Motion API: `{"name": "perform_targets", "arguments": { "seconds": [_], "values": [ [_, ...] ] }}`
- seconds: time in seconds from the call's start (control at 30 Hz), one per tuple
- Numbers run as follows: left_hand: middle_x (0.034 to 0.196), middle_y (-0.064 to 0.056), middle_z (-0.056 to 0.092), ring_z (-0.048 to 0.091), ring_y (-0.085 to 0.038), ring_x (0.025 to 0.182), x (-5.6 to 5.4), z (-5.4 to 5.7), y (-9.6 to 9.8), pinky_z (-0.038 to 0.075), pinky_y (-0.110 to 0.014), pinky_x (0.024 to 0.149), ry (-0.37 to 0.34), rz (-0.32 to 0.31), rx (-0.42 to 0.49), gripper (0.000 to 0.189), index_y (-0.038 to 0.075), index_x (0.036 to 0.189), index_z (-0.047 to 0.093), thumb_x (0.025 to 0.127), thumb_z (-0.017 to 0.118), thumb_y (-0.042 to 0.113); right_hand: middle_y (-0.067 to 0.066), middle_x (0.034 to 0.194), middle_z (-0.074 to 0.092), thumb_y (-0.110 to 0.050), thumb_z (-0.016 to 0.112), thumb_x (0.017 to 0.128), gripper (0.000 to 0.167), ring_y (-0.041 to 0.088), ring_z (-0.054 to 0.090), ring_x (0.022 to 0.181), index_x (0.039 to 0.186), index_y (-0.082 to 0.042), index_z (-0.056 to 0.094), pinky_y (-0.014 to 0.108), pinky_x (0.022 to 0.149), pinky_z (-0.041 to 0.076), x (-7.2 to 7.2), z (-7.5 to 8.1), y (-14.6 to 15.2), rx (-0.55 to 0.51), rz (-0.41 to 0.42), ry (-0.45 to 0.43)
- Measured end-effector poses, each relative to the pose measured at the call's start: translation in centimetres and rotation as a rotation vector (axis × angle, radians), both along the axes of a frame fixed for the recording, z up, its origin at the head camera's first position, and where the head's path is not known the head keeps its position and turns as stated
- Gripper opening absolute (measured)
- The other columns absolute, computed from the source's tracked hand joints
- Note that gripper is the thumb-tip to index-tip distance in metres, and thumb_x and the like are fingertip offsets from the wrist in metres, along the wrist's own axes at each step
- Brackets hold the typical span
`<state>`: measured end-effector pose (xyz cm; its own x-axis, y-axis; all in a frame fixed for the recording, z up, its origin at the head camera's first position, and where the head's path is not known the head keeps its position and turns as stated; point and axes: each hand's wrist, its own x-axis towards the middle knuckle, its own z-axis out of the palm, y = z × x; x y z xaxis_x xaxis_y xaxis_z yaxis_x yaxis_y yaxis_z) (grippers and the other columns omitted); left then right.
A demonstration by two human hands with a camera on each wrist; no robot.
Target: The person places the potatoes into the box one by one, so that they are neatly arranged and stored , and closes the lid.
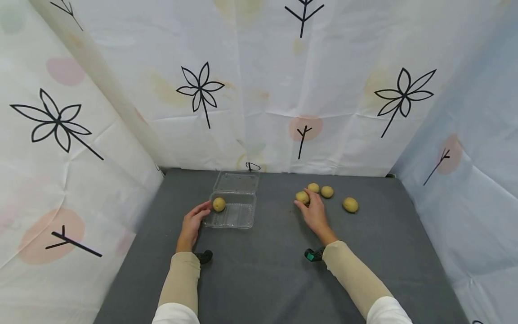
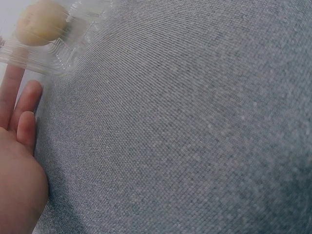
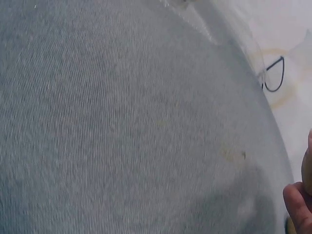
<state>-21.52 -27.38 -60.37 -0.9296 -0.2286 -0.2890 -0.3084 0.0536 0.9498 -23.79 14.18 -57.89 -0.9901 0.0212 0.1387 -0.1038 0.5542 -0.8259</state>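
Note:
A clear plastic clamshell box (image 1: 236, 215) lies open on the grey table, with one small yellow-brown fruit (image 1: 219, 204) in its left part. My left hand (image 1: 195, 221) rests beside the box's left edge, fingers straight and touching it; the left wrist view shows those fingers (image 2: 14, 105) by the box (image 2: 53, 53) and the fruit (image 2: 40, 28). My right hand (image 1: 311, 211) lies over a fruit (image 1: 302, 197) at the table's middle right, fingers curling round it. Three more fruits (image 1: 313, 187) (image 1: 327, 192) (image 1: 350, 204) lie just beyond and to the right.
Patterned white sheets (image 1: 259, 90) wall in the grey table (image 1: 259, 279) at the back and both sides. The box's lid (image 1: 237, 182) lies flat behind it, near the back wall. Small black devices sit at each wrist (image 1: 204, 257) (image 1: 313, 255).

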Motion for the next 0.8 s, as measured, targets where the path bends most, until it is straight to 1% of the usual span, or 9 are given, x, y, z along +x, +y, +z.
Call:
{"name": "perform_targets", "arguments": {
  "seconds": [0.17,0.3,0.37,0.43,0.5,0.57,0.67,0.8],
  "values": [
    [0.144,-0.006,0.064,0.05,-0.016,0.135,0.1,0.1,0.0,0.035,-0.04,0.118,0.0,-0.006,0.003,0.043,0.016,0.142,0.061,0.1,0.065,0.02,0.025,0.136,0.054,-0.023,0.072,0.096,0.062,0.037,0.06,0.112,0.148,0.001,0.049,0.052,0.094,0.051,-0.1,0.2,-0.8,-0.001,0.029,0.036],
    [0.146,-0.009,0.061,0.05,-0.015,0.135,0.3,0.4,0.1,0.034,-0.04,0.119,0.006,-0.016,0.009,0.043,0.015,0.144,0.06,0.101,0.064,0.021,0.024,0.132,0.056,-0.023,0.072,0.096,0.062,0.035,0.06,0.109,0.149,0.0,0.048,0.05,0.094,0.052,-0.2,0.5,-1.4,-0.015,0.058,0.036],
    [0.149,-0.012,0.058,0.049,-0.016,0.136,0.5,1.2,0.2,0.033,-0.04,0.119,-0.003,-0.03,0.017,0.044,0.013,0.145,0.058,0.102,0.062,0.019,0.023,0.131,0.056,-0.024,0.072,0.096,0.063,0.035,0.06,0.109,0.149,-0.001,0.048,0.049,0.094,0.053,-0.1,0.7,-1.6,-0.022,0.071,0.028],
    [0.151,-0.015,0.056,0.05,-0.015,0.133,0.7,2.0,0.3,0.033,-0.041,0.119,-0.012,-0.037,0.029,0.044,0.011,0.145,0.058,0.102,0.062,0.016,0.022,0.132,0.056,-0.025,0.071,0.096,0.063,0.035,0.06,0.109,0.15,-0.002,0.047,0.048,0.094,0.053,-0.1,0.9,-1.8,-0.022,0.083,0.022],
    [0.152,-0.016,0.054,0.048,-0.016,0.135,0.7,2.2,0.2,0.032,-0.041,0.12,-0.019,-0.044,0.037,0.044,0.011,0.146,0.057,0.102,0.061,0.015,0.022,0.133,0.056,-0.026,0.071,0.096,0.064,0.035,0.061,0.109,0.151,-0.003,0.047,0.048,0.094,0.053,0.0,1.1,-2.1,-0.029,0.092,0.02],
    [0.152,-0.015,0.054,0.048,-0.017,0.136,0.6,1.9,0.2,0.033,-0.041,0.119,-0.02,-0.039,0.03,0.044,0.011,0.146,0.057,0.102,0.061,0.016,0.021,0.134,0.056,-0.026,0.071,0.096,0.064,0.034,0.061,0.11,0.151,-0.004,0.046,0.047,0.093,0.054,0.0,1.2,-2.4,-0.033,0.1,0.022],
    [0.151,-0.012,0.057,0.047,-0.019,0.14,0.3,0.7,0.0,0.033,-0.041,0.119,-0.011,-0.021,0.016,0.043,0.015,0.145,0.059,0.102,0.062,0.02,0.02,0.131,0.058,-0.026,0.072,0.095,0.064,0.033,0.062,0.109,0.15,-0.004,0.048,0.047,0.091,0.055,0.1,1.4,-2.8,-0.035,0.107,0.044],
    [0.148,-0.01,0.06,0.049,-0.02,0.139,0.1,0.3,0.1,0.033,-0.042,0.119,-0.008,-0.007,-0.003,0.043,0.016,0.142,0.061,0.1,0.064,0.021,0.019,0.129,0.06,-0.026,0.072,0.095,0.061,0.031,0.062,0.109,0.148,-0.005,0.05,0.045,0.088,0.055,0.3,1.7,-3.2,-0.021,0.123,0.074]
  ]
}}
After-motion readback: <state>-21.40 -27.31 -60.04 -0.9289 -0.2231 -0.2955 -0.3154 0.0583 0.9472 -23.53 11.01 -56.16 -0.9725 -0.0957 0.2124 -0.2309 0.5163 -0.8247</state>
